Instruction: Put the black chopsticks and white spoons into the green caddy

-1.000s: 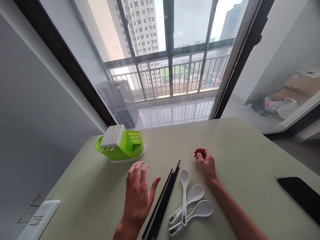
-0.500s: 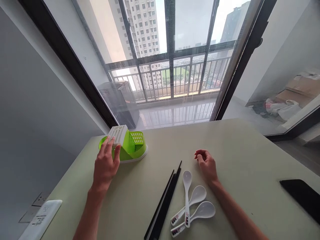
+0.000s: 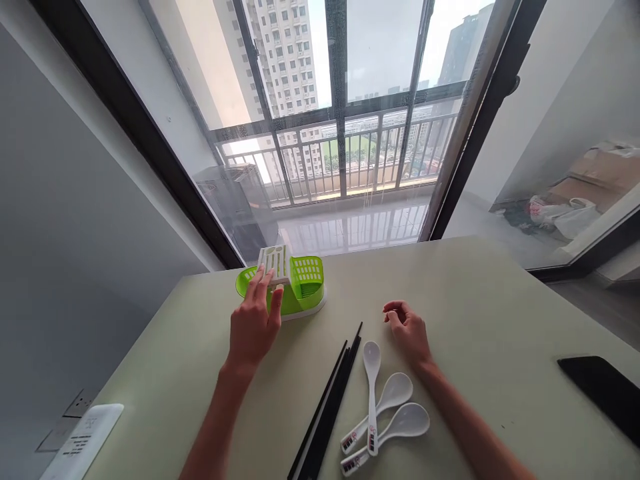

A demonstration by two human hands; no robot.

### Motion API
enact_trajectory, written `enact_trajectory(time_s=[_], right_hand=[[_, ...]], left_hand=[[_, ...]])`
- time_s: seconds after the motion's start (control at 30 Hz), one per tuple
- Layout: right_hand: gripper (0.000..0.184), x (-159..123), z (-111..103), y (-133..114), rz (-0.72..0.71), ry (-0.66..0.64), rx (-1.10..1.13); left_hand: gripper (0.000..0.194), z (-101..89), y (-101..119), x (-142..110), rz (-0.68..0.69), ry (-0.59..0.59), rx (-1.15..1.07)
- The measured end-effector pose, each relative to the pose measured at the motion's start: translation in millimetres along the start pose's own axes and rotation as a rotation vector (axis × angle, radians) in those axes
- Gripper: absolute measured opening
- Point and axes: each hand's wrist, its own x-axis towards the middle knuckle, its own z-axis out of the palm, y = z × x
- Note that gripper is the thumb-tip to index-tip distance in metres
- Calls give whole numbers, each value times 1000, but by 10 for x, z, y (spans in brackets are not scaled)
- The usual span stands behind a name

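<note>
A green utensil holder [image 3: 295,303] with a white slotted top and a white base stands upright near the table's far edge. My left hand [image 3: 253,327] grips the near edge of its top, fingers above and thumb at the front. To the right, my right hand [image 3: 407,332] rests loosely curled on the table, with nothing visible in it. Between my forearms lie several black chopsticks [image 3: 333,393] in a bundle. Beside them are white spoons: one [image 3: 372,393] lies across two others, the upper [image 3: 397,389] and the lower [image 3: 410,420].
The pale table [image 3: 475,293] reaches to a glass door with a dark frame [image 3: 465,133]. A black flat object [image 3: 600,393] lies at the right, and a white power strip [image 3: 83,440] at the left edge. Boxes and bags [image 3: 575,213] are behind the glass.
My left hand has moved the utensil holder to the right along the far side of the table. The right hand, chopsticks and spoons have stayed nearly in place.
</note>
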Motion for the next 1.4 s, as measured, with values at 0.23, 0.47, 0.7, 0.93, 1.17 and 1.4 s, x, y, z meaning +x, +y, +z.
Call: enact_trajectory(time_s=[0.23,0.47,0.7,0.93,1.17,1.4], right_hand=[[17,-14,4,-59,-29,-77,-2],[14,-46,62,-77,-161,-231,24],[15,-84,101,-77,-284,-268,11],[16,-108,81,-115,-311,-267,34],[14,-144,72,-159,-338,-314,32],[17,-133,52,-137,-323,-296,-9]], left_hand=[[52,229,510,107,82,-104,-84],[49,379,1026,173,212,-174,-124],[48,420,1338,145,297,-190,-222],[43,389,1393,107,369,-175,-309],[44,362,1253,95,426,-221,-381],[39,527,934,-119,364,-57,-517]])
